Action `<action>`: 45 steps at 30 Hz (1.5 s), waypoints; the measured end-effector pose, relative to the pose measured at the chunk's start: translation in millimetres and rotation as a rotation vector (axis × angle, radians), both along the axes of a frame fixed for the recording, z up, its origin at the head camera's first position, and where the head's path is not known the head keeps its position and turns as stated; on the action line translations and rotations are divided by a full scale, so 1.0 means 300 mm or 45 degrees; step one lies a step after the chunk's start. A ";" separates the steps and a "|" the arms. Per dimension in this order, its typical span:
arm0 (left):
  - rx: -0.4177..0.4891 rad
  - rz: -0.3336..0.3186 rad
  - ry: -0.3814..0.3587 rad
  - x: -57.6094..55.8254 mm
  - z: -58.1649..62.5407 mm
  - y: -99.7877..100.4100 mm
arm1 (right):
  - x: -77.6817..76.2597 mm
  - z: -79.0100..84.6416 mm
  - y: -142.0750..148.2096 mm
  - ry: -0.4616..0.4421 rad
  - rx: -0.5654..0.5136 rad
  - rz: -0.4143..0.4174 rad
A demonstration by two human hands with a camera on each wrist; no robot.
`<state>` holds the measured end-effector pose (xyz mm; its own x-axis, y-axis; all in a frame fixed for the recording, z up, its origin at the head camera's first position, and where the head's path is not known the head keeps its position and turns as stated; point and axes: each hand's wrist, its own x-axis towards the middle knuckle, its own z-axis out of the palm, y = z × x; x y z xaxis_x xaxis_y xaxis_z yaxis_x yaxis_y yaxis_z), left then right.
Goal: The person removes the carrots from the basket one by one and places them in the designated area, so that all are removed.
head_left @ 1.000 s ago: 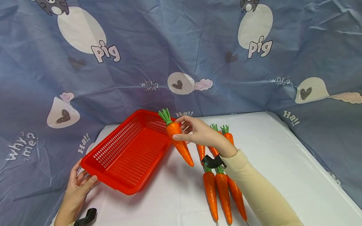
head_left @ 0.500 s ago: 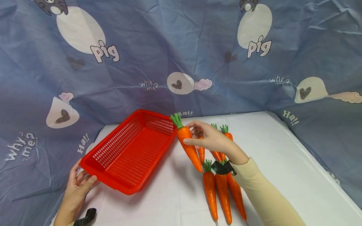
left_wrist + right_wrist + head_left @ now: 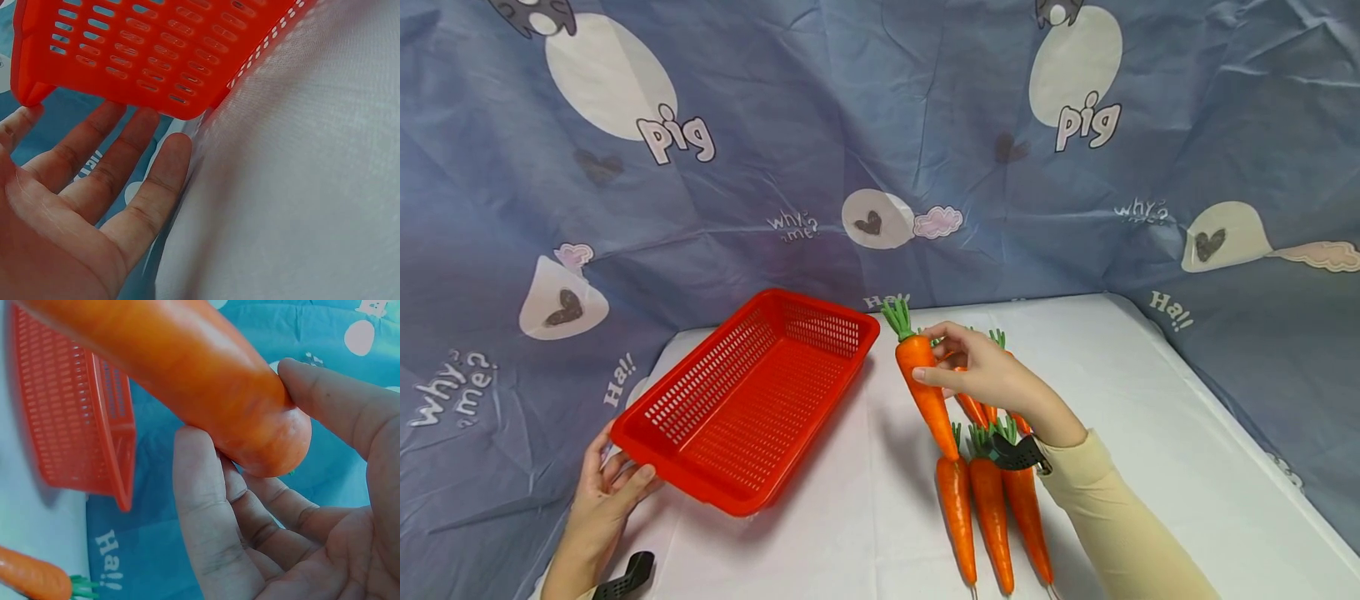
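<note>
In the head view my right hand (image 3: pixel 977 367) pinches an orange carrot (image 3: pixel 928 404) with green stalks near its thick top. Its tip hangs over the carrots below, to the right of the basket. The right wrist view shows the thumb on one side of the carrot (image 3: pixel 206 375) and fingers on the other. My left hand (image 3: pixel 598 504) holds the near left corner of a red perforated basket (image 3: pixel 842 400). In the left wrist view, fingertips touch the lower edge of the basket wall (image 3: pixel 144 56). No carrot shows inside the basket.
Three carrots (image 3: pixel 992 525) lie side by side on the white table (image 3: pixel 1157 433). Several more carrots (image 3: pixel 973 408) lie behind them, partly hidden by my right hand. A blue printed cloth (image 3: pixel 775 150) hangs behind the table.
My right hand has carried the carrot right, away from over the basket's right rim to above the table by the other carrots. The left hand and basket stay in place.
</note>
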<state>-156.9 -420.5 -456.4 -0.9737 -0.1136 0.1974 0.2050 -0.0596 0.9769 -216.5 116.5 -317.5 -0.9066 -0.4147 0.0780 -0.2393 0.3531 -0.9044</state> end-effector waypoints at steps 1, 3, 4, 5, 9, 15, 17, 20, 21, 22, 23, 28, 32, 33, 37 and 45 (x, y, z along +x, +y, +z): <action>-0.006 0.000 -0.001 0.000 0.002 0.001 | 0.002 -0.001 0.007 -0.003 0.001 -0.006; -0.018 0.002 -0.006 -0.001 0.005 0.004 | 0.005 -0.004 0.020 -0.005 0.004 -0.016; -0.023 0.001 -0.008 -0.001 0.006 0.004 | 0.007 -0.007 0.026 -0.005 0.009 -0.021; -0.026 0.000 -0.009 -0.001 0.007 0.004 | 0.008 -0.010 0.032 -0.008 0.011 -0.027; -0.013 -0.008 -0.006 0.002 0.008 0.004 | 0.012 -0.025 0.055 -0.007 0.018 -0.048; 0.002 -0.013 -0.002 0.000 0.006 0.006 | 0.018 -0.049 0.097 -0.022 0.014 -0.066; 0.019 -0.020 0.012 0.001 0.005 0.007 | 0.022 -0.055 0.113 -0.025 0.022 -0.072; 0.053 -0.033 0.042 0.005 0.004 0.008 | 0.030 -0.063 0.137 -0.022 0.041 -0.082; 0.063 -0.035 0.049 0.006 0.003 0.008 | 0.032 -0.065 0.145 -0.020 0.049 -0.088; 0.069 -0.034 0.054 0.007 0.003 0.008 | 0.035 -0.069 0.152 -0.014 0.052 -0.088; 0.080 -0.039 0.060 0.007 0.001 0.008 | 0.038 -0.071 0.160 -0.009 0.053 -0.088; 0.099 -0.047 0.066 0.007 -0.004 0.007 | 0.048 -0.083 0.195 -0.015 0.033 -0.091; 0.096 -0.056 0.067 0.006 -0.003 0.008 | 0.050 -0.085 0.223 -0.030 0.041 -0.109; 0.094 -0.055 0.063 0.006 -0.003 0.007 | 0.051 -0.086 0.230 -0.031 0.047 -0.115; 0.068 -0.038 0.035 0.004 -0.001 0.005 | 0.062 -0.096 0.266 -0.042 0.055 -0.139; 0.065 -0.028 0.017 0.003 -0.003 0.005 | 0.101 -0.142 0.344 -0.101 0.044 -0.200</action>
<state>-155.9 -419.0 -457.2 -0.9734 -0.1028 0.2046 0.2159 -0.1140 0.9697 -186.2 219.6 -360.0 -0.9632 -0.2685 -0.0085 -0.1069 0.4120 -0.9049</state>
